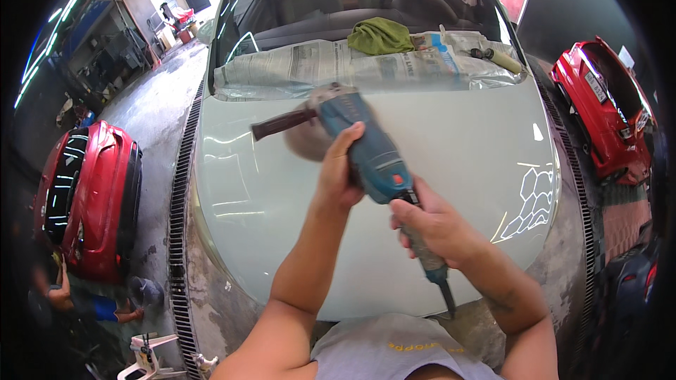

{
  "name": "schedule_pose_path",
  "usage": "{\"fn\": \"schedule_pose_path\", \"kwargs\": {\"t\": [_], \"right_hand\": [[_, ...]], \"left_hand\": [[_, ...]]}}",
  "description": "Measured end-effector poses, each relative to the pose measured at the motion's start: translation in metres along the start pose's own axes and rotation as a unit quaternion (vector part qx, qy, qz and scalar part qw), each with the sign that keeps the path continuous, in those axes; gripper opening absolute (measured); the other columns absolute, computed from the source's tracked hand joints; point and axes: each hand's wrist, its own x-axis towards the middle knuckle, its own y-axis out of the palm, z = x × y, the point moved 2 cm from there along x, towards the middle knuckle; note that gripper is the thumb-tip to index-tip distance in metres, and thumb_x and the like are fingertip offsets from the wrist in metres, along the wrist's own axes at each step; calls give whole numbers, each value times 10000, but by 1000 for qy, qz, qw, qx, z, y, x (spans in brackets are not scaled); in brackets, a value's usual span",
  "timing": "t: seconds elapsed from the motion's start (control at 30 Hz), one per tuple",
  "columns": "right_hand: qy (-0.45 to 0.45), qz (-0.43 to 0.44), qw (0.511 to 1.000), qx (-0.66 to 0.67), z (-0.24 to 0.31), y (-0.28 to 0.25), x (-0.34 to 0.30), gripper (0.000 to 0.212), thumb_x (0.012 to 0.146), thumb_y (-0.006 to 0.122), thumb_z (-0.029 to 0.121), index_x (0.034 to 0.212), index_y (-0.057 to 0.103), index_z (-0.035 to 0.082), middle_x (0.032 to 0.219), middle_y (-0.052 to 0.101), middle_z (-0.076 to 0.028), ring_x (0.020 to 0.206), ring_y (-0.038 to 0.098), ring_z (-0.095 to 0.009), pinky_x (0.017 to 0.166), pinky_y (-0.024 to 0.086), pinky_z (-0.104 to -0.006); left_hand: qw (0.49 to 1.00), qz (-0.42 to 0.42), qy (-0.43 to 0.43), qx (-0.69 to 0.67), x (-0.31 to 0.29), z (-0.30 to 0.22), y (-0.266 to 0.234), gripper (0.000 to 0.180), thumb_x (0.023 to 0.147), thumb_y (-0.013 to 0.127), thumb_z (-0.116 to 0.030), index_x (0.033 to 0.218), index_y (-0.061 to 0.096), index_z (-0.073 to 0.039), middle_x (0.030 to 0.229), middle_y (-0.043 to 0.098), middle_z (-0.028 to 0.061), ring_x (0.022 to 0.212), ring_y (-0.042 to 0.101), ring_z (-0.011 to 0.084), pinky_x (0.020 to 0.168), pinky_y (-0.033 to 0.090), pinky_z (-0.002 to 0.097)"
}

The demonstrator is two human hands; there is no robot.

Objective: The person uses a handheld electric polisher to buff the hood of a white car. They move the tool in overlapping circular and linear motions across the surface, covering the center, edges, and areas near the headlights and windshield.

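Observation:
A blue rotary polisher [372, 146] lies over the pale, glossy car hood [260, 239], held in both of my hands. My left hand [341, 169] is closed round the body from the left, thumb on top, other fingers mostly hidden beneath. Round the grey rear handle [422, 250] wraps my right hand [433, 225], close behind a red switch. A dark side handle [282, 124] sticks out to the left, with no hand on it. Below it, the round pad [306, 142] is blurred and partly hidden by the tool; whether it touches the hood I cannot tell.
Newspaper [282, 67] covers the windshield base, bearing a green cloth [380, 35] and a bottle [503, 61]. Floor grates [179, 239] run beside the car. Red bumpers or body parts [98, 204] stand left and right. Another person's arm [63, 292] shows at lower left, near a white stool [148, 355].

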Motion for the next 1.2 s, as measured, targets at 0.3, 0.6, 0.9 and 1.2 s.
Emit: {"fn": "schedule_pose_path", "kwargs": {"t": [0.3, 0.6, 0.9, 1.2], "right_hand": [[5, -33, 998, -45, 18, -46, -35, 522, 1118, 624, 323, 1540, 421, 94, 1001, 597, -66, 693, 618, -112, 565, 562, -300], [3, 69, 996, -58, 14, 19, 42, 713, 1102, 621, 333, 1683, 257, 137, 1039, 580, -77, 762, 606, -133, 598, 561, -320], [14, 61, 994, -87, 16, 0, 25, 772, 1099, 609, 300, 1723, 189, 130, 1054, 588, -83, 768, 610, -139, 619, 567, -331], [-5, -113, 993, -35, -8, -93, -56, 624, 1125, 572, 240, 1662, 278, 122, 1021, 583, -83, 715, 612, -131, 594, 564, -311]], "left_hand": [[998, 24, -11, -57, 31, 57, 31, 366, 1056, 680, -322, 1243, 601, -19, 1053, 722, 130, 922, 748, 265, 868, 636, 438], [999, -6, 50, 18, -6, -39, -25, 347, 1060, 669, -343, 1239, 616, -50, 1056, 732, 126, 939, 750, 267, 890, 630, 433], [998, -34, 54, -9, -8, -17, -20, 402, 1057, 667, -378, 1291, 620, -54, 1115, 739, 139, 991, 760, 286, 909, 638, 446], [992, 53, -103, -44, 66, 116, 54, 362, 1003, 776, -326, 1202, 647, -53, 1029, 712, 81, 922, 728, 211, 841, 636, 405]]}}
